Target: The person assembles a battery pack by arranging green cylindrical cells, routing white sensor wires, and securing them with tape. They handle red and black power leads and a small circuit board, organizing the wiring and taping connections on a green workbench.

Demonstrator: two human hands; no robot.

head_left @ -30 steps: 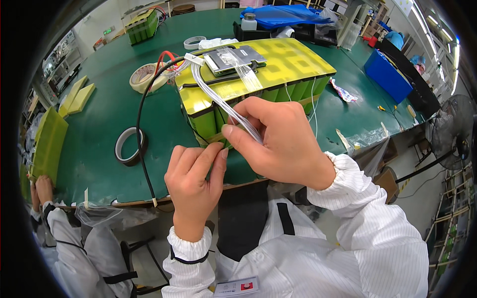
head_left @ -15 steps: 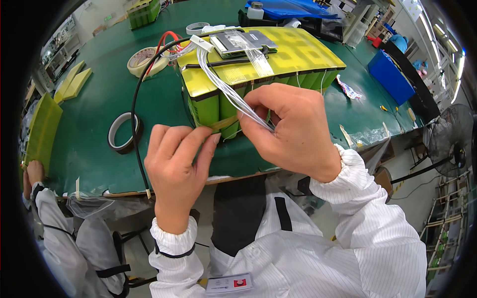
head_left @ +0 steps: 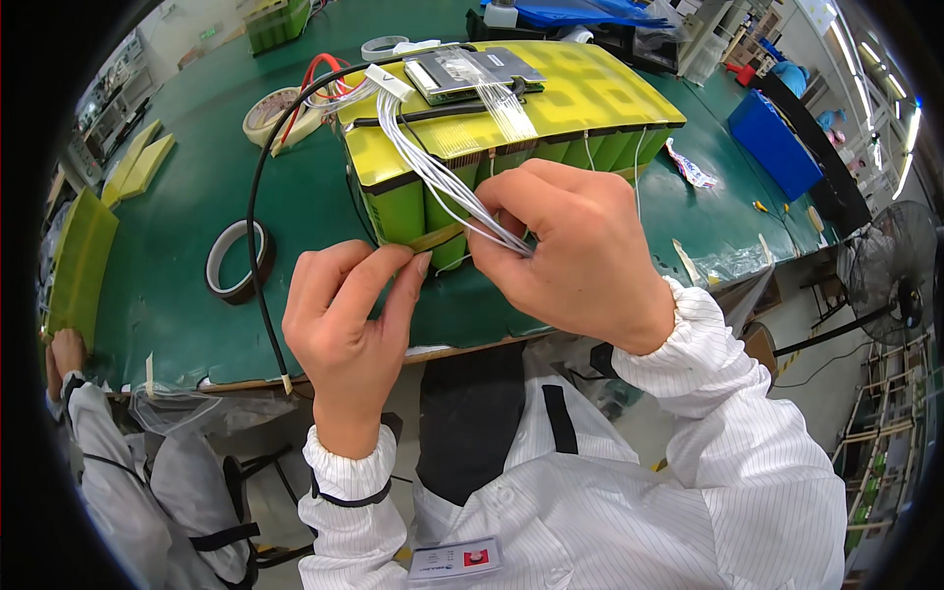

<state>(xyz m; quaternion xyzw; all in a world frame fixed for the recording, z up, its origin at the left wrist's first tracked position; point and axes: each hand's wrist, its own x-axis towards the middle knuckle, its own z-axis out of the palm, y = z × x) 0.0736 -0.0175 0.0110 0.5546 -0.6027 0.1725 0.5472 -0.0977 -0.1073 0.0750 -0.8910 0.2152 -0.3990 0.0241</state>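
A battery pack of green cells [head_left: 398, 211] with a yellow top sheet stands in front of me, a circuit board [head_left: 472, 77] taped on top. White wires [head_left: 433, 175] run from a connector down the near side into my right hand [head_left: 580, 256], whose fingers are closed around the bundle. Across the lower part of the nearest cells lies a strip of amber tape [head_left: 438, 238]. At the strip's left end, the thumb and forefinger of my left hand [head_left: 349, 315] are pinched together at the pack's corner. My right fingertips are hidden behind the wires and hand.
On the green table [head_left: 324, 206], a dark tape roll [head_left: 261, 267] lies left of my left hand, crossed by a black cable [head_left: 253, 187]. Wider tape rolls [head_left: 264, 118] lie behind. A blue box [head_left: 772, 143] stands right. At far left, another person's hand [head_left: 69, 349] touches a yellow-green pack [head_left: 79, 261].
The pack appears slightly lower-left in view, and the wire bundle has shifted a little with it. Both hands keep nearly the same grip and place.
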